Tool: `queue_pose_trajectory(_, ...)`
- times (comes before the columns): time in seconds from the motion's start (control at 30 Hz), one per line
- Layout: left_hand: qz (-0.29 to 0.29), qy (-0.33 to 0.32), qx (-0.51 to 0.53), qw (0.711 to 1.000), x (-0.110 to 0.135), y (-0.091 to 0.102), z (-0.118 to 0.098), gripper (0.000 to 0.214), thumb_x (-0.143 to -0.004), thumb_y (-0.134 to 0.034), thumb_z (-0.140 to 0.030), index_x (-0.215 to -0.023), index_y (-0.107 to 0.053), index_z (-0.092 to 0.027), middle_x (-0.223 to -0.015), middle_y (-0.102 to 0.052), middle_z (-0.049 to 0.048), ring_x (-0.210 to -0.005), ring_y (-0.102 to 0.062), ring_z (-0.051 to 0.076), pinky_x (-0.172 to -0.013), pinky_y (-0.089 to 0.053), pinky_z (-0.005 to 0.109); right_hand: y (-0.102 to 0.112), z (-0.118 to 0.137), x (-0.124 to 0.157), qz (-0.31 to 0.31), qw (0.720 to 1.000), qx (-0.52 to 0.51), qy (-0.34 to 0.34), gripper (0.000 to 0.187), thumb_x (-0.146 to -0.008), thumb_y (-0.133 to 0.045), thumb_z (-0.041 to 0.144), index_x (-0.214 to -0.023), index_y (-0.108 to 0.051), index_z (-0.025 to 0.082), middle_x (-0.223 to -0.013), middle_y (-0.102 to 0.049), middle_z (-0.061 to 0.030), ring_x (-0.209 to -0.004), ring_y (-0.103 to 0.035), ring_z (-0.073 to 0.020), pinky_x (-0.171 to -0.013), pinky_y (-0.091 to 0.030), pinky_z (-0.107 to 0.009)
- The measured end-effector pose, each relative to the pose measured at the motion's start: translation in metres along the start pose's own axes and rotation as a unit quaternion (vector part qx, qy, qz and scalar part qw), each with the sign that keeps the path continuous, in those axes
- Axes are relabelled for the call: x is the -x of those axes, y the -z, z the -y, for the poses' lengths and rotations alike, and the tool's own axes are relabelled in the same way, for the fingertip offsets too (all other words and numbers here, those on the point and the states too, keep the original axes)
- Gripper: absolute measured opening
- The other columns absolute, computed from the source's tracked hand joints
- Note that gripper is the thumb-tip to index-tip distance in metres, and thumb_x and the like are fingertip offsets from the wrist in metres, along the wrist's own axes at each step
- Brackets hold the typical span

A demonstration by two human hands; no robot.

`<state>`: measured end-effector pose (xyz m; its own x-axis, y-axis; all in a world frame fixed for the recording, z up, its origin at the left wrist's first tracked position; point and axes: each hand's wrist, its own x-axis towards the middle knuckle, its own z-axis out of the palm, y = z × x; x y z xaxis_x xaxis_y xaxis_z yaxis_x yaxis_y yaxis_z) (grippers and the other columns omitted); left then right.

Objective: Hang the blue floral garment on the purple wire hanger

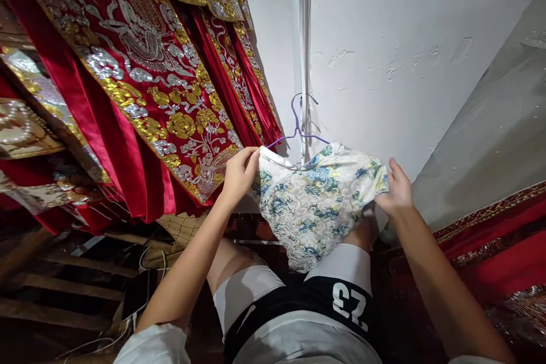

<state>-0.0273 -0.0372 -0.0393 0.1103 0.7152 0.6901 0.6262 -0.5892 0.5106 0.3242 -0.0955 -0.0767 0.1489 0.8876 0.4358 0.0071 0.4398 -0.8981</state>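
Note:
A short-sleeved floral top (315,199), white with blue, green and yellow print, hangs in front of my legs on a thin purple hanger (295,125). The hanger's hook rises above the neckline; its lower part is hidden by the cloth. My left hand (241,173) pinches the top at the shoulder on the left side, thumb and fingers together. At the opposite end, my right hand (396,187) holds the edge of the sleeve, thumb side up, some fingers hidden behind the cloth. The fabric is spread between both hands and narrows toward its lower end.
Red garments (149,68) with gold and silver embroidery hang at the left. A pale wall (384,57) with a vertical metal pole (303,40) stands ahead. Wooden slats (72,284) and a white cable (143,261) lie lower left. Red fabric (503,261) is at the right.

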Motion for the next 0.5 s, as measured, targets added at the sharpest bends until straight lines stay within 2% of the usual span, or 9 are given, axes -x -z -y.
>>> queue_pose_trajectory(0.07, -0.005, 0.007, 0.009, 1.000, -0.004, 0.002, -0.004, 0.040, -0.103, -0.041, -0.043, -0.104, -0.073, -0.018, -0.097, -0.076, 0.0065, -0.087, -0.066, 0.022, -0.080, -0.048, 0.030, 0.004, 0.008, -0.009, -0.028, 1.000, -0.008, -0.006, 0.066, -0.085, -0.050, 0.081, -0.098, -0.072, 0.020, -0.090, -0.075, -0.0119, -0.100, -0.073, -0.0371, -0.080, -0.060, -0.049)
queue_pose_trajectory(0.13, -0.006, 0.002, 0.016, 1.000, -0.012, 0.001, -0.011, 0.045, -0.104, -0.037, -0.045, -0.101, -0.072, -0.017, -0.088, -0.073, 0.0052, -0.080, -0.064, 0.020, -0.073, -0.045, 0.029, 0.001, 0.021, -0.012, -0.059, 0.998, -0.009, -0.013, 0.058, -0.082, -0.058, 0.075, -0.099, -0.072, 0.021, -0.083, -0.075, -0.0106, -0.099, -0.074, -0.0377, -0.081, -0.060, -0.048)
queue_pose_trajectory(0.27, 0.013, -0.013, -0.023, 1.000, -0.031, -0.006, -0.018, 0.035, -0.095, -0.056, -0.049, -0.090, -0.070, -0.018, -0.070, -0.064, 0.0006, -0.066, -0.055, 0.017, -0.063, -0.037, 0.028, -0.019, 0.052, 0.002, -0.087, 0.996, -0.012, 0.008, 0.064, -0.092, -0.042, 0.075, -0.113, -0.072, 0.023, -0.091, -0.076, -0.0136, -0.109, -0.071, -0.0384, -0.086, -0.059, -0.051)
queue_pose_trajectory(0.4, 0.005, 0.002, -0.009, 1.000, -0.043, -0.015, -0.014, 0.029, -0.092, -0.059, -0.043, -0.078, -0.066, -0.018, -0.070, -0.064, 0.0006, -0.066, -0.054, 0.017, -0.064, -0.036, 0.028, -0.039, 0.064, 0.023, -0.043, 0.997, 0.041, 0.051, 0.060, -0.097, -0.039, 0.070, -0.126, -0.070, 0.028, -0.108, -0.076, -0.0138, -0.123, -0.065, -0.0380, -0.096, -0.056, -0.054)
queue_pose_trajectory(0.5, -0.011, 0.001, -0.003, 1.000, -0.052, -0.020, -0.013, 0.023, -0.092, -0.057, -0.038, -0.082, -0.066, -0.019, -0.074, -0.065, 0.0008, -0.068, -0.054, 0.017, -0.066, -0.037, 0.029, -0.049, 0.066, 0.015, 0.004, 0.993, 0.084, 0.084, 0.067, -0.098, -0.030, 0.073, -0.134, -0.065, 0.029, -0.116, -0.074, -0.0131, -0.126, -0.064, -0.0355, -0.098, -0.056, -0.053)
